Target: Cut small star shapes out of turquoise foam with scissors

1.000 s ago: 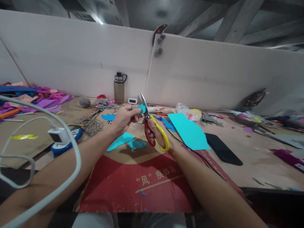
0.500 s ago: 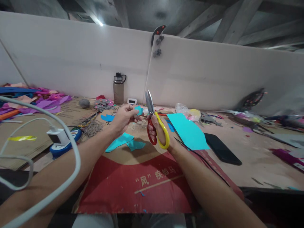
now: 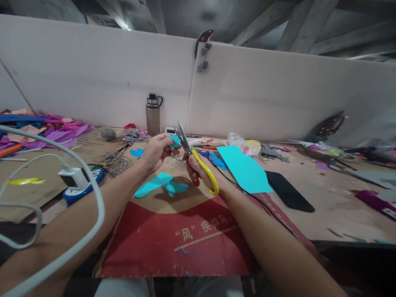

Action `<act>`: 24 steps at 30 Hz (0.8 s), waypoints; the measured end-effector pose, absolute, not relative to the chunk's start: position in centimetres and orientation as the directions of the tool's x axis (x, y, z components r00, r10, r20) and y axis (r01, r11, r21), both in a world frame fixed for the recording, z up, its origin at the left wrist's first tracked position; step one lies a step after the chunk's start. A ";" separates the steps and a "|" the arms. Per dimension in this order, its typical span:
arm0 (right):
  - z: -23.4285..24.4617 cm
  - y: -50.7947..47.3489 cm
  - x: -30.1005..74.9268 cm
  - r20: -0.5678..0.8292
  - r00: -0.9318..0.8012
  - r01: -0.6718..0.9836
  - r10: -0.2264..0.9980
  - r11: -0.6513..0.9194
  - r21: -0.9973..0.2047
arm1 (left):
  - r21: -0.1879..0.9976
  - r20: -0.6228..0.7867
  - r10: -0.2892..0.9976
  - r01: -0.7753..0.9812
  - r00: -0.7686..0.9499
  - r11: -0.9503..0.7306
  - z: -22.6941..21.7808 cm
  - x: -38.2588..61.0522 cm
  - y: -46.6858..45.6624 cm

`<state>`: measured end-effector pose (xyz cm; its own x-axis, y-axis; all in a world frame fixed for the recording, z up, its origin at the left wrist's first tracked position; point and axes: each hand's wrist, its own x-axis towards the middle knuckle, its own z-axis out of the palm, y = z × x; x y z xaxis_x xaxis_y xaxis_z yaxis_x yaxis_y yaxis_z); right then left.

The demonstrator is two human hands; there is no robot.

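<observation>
- Teal scrap [image 3: 175,141], small, is pinched between thumb and fingertips of left hand [image 3: 157,152] and held up above the cardboard.
- Scissors [image 3: 184,142], red and yellow handled, are gripped by right hand [image 3: 198,170], fingers closed through the loops; blades are tilted up, meeting the scrap's right edge.
- Teal offcuts [image 3: 161,184] are seen on red cardboard [image 3: 185,235] beneath the hands.
- Teal sheet [image 3: 244,169] and black phone [image 3: 289,192] are laid to the right.
</observation>
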<state>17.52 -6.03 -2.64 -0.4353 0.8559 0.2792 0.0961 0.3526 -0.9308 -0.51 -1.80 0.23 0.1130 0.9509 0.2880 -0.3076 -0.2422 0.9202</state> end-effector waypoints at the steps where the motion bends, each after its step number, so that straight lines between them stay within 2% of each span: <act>1: -2.7 -6.1 17.6 0.277 -0.444 0.112 0.852 0.360 -0.926 | 0.921 0.291 0.950 -0.303 0.115 -0.245 0.3 -0.5 -1.8; 4: -2.7 -6.0 17.6 0.261 -0.460 0.144 0.848 0.362 -0.921 | 0.921 0.295 0.950 -0.295 0.100 -0.255 0.5 -0.6 -1.9; 24: -2.6 -6.3 17.5 0.210 -0.494 0.101 0.844 0.296 -0.950 | 0.923 0.303 0.946 -0.283 0.114 -0.262 0.9 -0.8 -2.0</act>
